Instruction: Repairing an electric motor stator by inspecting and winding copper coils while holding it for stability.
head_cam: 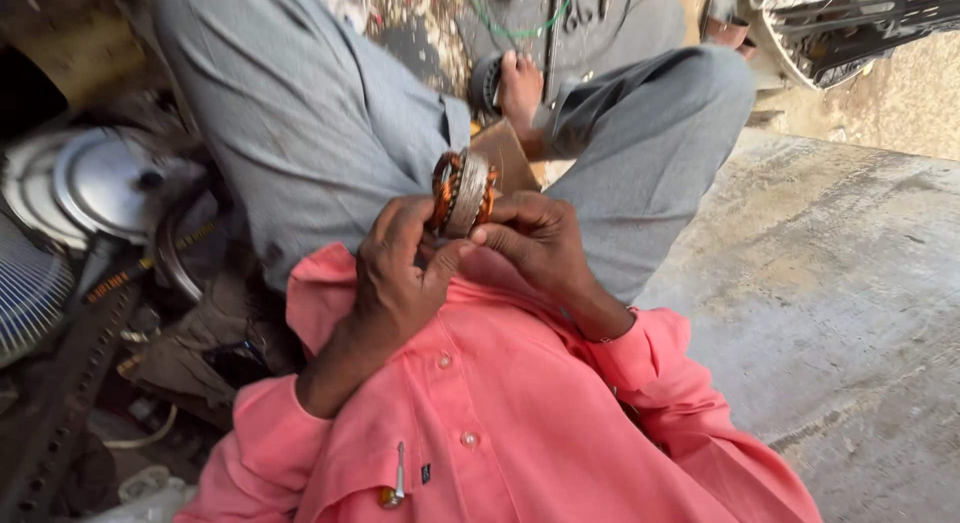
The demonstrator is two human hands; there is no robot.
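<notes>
- Bare concrete floor fills the right of the scene, with cluttered metal parts at the left and a person sitting cross-legged in grey trousers.
- Held up in the middle of the view, above the lap, is a ring-shaped motor stator with a grey metal band and copper-orange windings, turned almost edge-on.
- The left hand comes up from the near left, its fingers curled round the stator's left side and its thumb pressed toward the lower rim.
- The right hand comes in from the right with its wrist bent, fingertips closed on the stator's lower right edge.
- Both forearms emerge from rolled pink shirt sleeves.
- The stator's centre and far face are hidden by its angle and the fingers.
- A round metal cover and a fan grille lie at the left; the grille is cut off by the edge.
- One bare foot shows beyond the stator.
</notes>
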